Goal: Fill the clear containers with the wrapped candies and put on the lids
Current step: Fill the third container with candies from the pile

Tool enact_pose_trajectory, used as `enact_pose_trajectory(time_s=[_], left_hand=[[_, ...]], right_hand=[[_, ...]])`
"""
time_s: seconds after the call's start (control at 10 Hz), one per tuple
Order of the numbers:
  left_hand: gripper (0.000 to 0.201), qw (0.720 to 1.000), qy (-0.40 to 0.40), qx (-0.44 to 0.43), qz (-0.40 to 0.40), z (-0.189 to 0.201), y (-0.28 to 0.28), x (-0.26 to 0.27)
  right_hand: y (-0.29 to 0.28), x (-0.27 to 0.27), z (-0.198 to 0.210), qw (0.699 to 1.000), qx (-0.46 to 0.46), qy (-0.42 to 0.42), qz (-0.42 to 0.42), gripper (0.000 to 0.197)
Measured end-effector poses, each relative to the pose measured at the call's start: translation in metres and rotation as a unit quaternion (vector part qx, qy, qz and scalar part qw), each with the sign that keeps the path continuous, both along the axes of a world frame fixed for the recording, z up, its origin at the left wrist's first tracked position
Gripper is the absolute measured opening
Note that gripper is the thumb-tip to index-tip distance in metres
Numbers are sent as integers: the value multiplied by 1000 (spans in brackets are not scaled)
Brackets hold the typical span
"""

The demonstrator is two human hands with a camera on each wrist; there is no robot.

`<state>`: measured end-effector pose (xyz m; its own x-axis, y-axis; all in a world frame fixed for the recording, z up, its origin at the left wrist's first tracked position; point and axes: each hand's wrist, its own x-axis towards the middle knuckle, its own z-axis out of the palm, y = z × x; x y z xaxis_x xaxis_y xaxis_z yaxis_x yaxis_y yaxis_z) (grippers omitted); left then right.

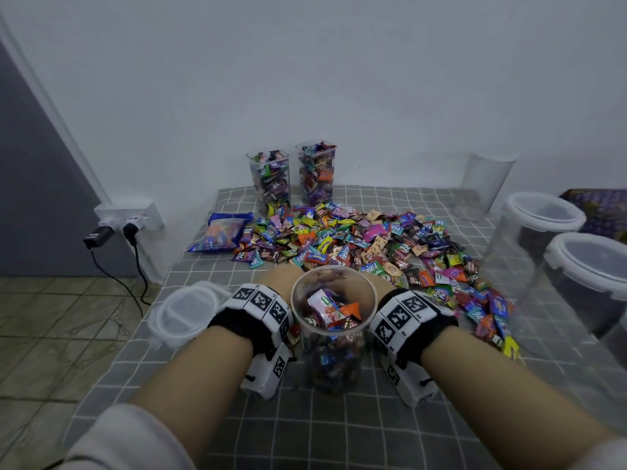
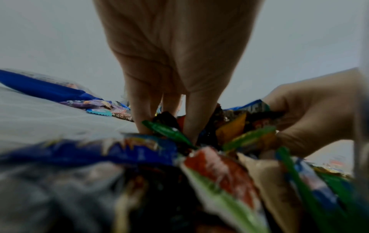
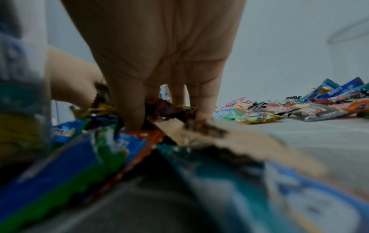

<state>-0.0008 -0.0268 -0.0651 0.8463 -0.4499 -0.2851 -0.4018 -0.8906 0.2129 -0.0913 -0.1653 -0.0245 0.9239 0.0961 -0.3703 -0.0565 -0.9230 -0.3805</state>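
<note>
**Mostly shiny plastic on a matt cloth**

From my feed, the wrapped candies (image 1: 342, 239) looked like glossy foil and plastic film, with crimped zigzag ends on the wrappers near the right hand (image 3: 159, 52). The container (image 1: 334, 320) up front was clear smooth plastic, the same as the two filled jars (image 1: 291, 178) at the back. The lid (image 1: 185, 312) read as cloudy, semi-matt plastic. The checked cover (image 1: 339, 432) was soft matt cloth. The wrist bands (image 1: 261, 308) looked like black fabric with matt printed tags.

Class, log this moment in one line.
both hands scooping wrapped candies | round clear container part-filled | clear lid off
</note>
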Motion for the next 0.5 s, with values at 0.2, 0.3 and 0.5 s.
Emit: enact_pose_trajectory(time_s=[0.2, 0.3, 0.5], left_hand=[[26, 999, -8, 28, -15, 25, 0, -20], [23, 998, -36, 36, -34, 37, 0, -29], [20, 997, -69, -5, -31, 44, 9, -36]], right_hand=[[-5, -7, 8, 997, -69, -22, 18, 32], [-6, -7, 2, 994, -87, -63, 27, 29], [-12, -6, -3, 987, -96, -127, 7, 28]])
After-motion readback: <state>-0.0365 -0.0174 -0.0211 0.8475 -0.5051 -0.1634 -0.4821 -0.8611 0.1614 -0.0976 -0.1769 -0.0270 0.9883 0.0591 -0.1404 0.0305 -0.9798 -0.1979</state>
